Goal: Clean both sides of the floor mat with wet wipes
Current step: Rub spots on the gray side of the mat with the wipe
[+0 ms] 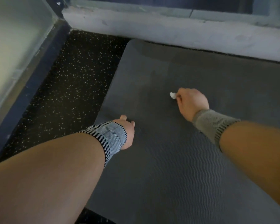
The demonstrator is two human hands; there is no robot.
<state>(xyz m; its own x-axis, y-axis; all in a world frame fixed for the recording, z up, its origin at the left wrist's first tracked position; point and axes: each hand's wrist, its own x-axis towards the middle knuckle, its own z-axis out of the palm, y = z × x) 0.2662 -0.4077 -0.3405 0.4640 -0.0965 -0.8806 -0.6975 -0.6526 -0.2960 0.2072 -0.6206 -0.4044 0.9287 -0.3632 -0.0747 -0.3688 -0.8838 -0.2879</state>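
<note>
Your right hand (pixel 191 102) pinches the crumpled white wet wipe (pixel 173 95); your left hand (pixel 128 133) braces, its grip hidden. The dark grey ribbed foam floor mat (pixel 176 159) looks light and floppy; lift its nine o'clock edge.

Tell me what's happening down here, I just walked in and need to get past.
A person is leaning over a dark grey floor mat on the speckled floor. The right hand grips a small bunched white wet wipe against the mat's surface. The left hand rests on the mat near its left edge.

Bare forearms, a black-and-white patterned knit wristband (pixel 110 136) on the left, a grey-olive knit wristband (pixel 215 123) on the right.
</note>
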